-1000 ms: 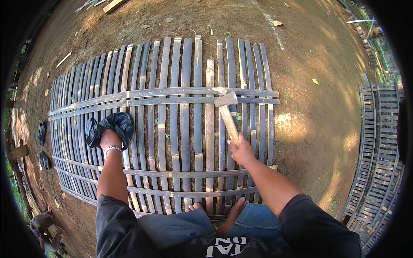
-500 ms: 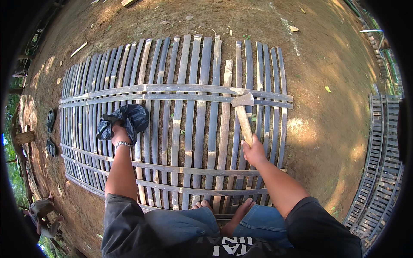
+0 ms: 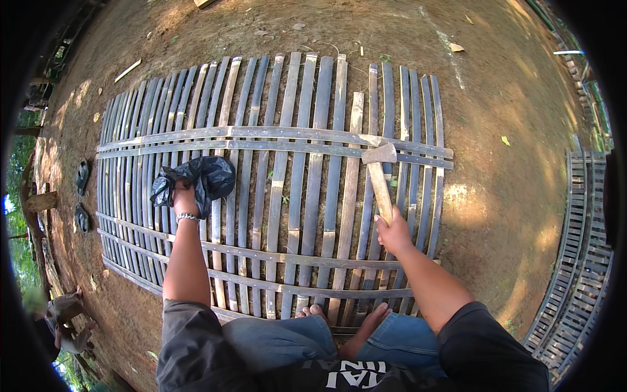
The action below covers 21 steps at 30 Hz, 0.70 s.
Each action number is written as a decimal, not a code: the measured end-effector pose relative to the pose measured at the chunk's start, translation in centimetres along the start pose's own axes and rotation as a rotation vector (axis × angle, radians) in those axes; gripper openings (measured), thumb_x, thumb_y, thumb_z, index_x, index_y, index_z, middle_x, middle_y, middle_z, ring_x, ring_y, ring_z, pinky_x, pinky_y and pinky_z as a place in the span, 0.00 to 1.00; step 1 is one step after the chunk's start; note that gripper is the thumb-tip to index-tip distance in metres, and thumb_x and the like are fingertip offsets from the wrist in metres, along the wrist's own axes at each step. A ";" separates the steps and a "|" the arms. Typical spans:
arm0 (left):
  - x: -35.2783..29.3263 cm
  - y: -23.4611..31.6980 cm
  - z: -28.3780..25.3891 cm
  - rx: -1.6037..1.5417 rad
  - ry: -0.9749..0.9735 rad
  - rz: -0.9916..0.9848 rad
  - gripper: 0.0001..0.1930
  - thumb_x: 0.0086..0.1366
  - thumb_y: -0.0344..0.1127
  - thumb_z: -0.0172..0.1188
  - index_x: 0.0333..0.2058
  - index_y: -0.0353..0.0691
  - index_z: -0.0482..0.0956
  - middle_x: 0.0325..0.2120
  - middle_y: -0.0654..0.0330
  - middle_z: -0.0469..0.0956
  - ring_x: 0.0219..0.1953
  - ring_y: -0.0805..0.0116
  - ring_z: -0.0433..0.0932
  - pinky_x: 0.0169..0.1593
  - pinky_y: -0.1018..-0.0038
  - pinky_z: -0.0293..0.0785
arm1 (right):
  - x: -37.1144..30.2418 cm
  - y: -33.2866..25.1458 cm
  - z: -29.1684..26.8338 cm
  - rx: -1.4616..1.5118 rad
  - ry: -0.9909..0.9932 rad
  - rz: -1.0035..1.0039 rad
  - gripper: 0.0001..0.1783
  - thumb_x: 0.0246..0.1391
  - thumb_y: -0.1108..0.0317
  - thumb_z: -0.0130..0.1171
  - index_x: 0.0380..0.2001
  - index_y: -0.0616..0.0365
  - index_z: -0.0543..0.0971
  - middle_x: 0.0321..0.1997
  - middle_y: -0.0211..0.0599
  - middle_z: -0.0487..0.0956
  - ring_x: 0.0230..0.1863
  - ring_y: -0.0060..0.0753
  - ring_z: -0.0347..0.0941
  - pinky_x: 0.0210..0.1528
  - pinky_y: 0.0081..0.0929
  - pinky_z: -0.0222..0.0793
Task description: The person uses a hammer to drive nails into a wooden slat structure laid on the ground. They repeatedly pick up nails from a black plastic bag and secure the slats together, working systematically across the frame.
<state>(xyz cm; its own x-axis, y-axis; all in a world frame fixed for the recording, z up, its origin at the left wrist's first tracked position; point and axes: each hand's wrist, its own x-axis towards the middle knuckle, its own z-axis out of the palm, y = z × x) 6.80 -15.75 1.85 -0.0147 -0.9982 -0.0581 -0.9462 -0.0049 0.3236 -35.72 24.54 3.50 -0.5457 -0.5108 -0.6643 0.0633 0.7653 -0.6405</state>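
Observation:
Black plastic bag [image 3: 212, 179] bunches around my left hand [image 3: 183, 197], whose fingers are mostly hidden in it; the hand is closed on the bag. In my right hand [image 3: 394, 234] is a hatchet [image 3: 380, 155], gripped low on its pale wooden handle with the metal head pointing away from me. Both hands are above a slatted bamboo panel [image 3: 281, 140] lying on the ground. Its long slats run away from me, crossed by paired flat strips nailed near and far. My bare feet [image 3: 312, 311] are at the panel's near edge.
Another slatted panel [image 3: 575, 261] lies at the far right. A pair of dark sandals [image 3: 82, 178] sits on the dirt to the left. Another person [image 3: 65, 320] is at the lower left, near a log [image 3: 42, 201]. Small wood scraps [image 3: 128, 70] lie beyond the panel.
The view has shifted slightly, so the panel and ground appear a little farther right. Both hands keep their holds on the bag and the hatchet.

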 end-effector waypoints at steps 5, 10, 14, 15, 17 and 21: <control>-1.0 1.6 -1.7 -0.056 -0.017 0.046 0.14 0.62 0.34 0.63 0.44 0.35 0.84 0.43 0.44 0.84 0.47 0.45 0.83 0.52 0.58 0.77 | -0.1 -0.3 -0.1 0.025 -0.016 0.007 0.22 0.65 0.60 0.60 0.53 0.63 0.68 0.23 0.36 0.76 0.16 0.27 0.73 0.18 0.30 0.69; -1.1 2.1 -2.0 -0.033 0.042 -0.053 0.14 0.61 0.37 0.65 0.43 0.36 0.85 0.37 0.47 0.86 0.41 0.48 0.85 0.47 0.59 0.78 | 0.1 0.0 0.3 0.094 -0.028 -0.022 0.20 0.65 0.62 0.60 0.52 0.62 0.68 0.22 0.34 0.75 0.15 0.26 0.71 0.16 0.29 0.68; -2.1 3.3 -2.7 -0.203 0.041 -0.083 0.13 0.61 0.35 0.68 0.42 0.36 0.84 0.37 0.51 0.87 0.39 0.55 0.86 0.45 0.63 0.79 | -0.2 -0.6 0.1 0.037 -0.014 -0.010 0.21 0.64 0.63 0.61 0.53 0.62 0.68 0.22 0.34 0.75 0.15 0.26 0.71 0.17 0.29 0.68; -2.3 3.4 -3.1 -0.206 0.054 -0.085 0.13 0.60 0.35 0.68 0.42 0.36 0.84 0.37 0.52 0.87 0.39 0.56 0.86 0.45 0.64 0.79 | -0.2 -0.7 0.2 0.036 -0.013 -0.017 0.21 0.65 0.63 0.61 0.53 0.62 0.68 0.22 0.34 0.75 0.15 0.26 0.71 0.17 0.29 0.68; -3.4 4.8 -3.8 -0.205 0.070 -0.078 0.12 0.60 0.34 0.68 0.42 0.36 0.84 0.36 0.52 0.87 0.38 0.59 0.87 0.44 0.66 0.79 | -0.2 -0.6 0.3 0.033 -0.001 -0.024 0.21 0.65 0.63 0.61 0.54 0.61 0.67 0.22 0.34 0.75 0.15 0.25 0.71 0.17 0.29 0.68; -7.6 8.3 -6.8 -0.372 0.160 -0.017 0.10 0.62 0.31 0.68 0.40 0.32 0.84 0.33 0.56 0.88 0.33 0.72 0.85 0.39 0.74 0.79 | -0.2 -0.4 0.0 0.047 -0.013 0.000 0.21 0.65 0.65 0.60 0.54 0.60 0.67 0.22 0.33 0.74 0.15 0.24 0.71 0.17 0.28 0.68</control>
<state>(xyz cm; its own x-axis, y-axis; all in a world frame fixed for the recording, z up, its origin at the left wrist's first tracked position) 1.24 -8.64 11.42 0.0777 -0.9944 0.0718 -0.7636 -0.0130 0.6456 -35.66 24.30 3.90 -0.5349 -0.5157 -0.6693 0.1032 0.7463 -0.6575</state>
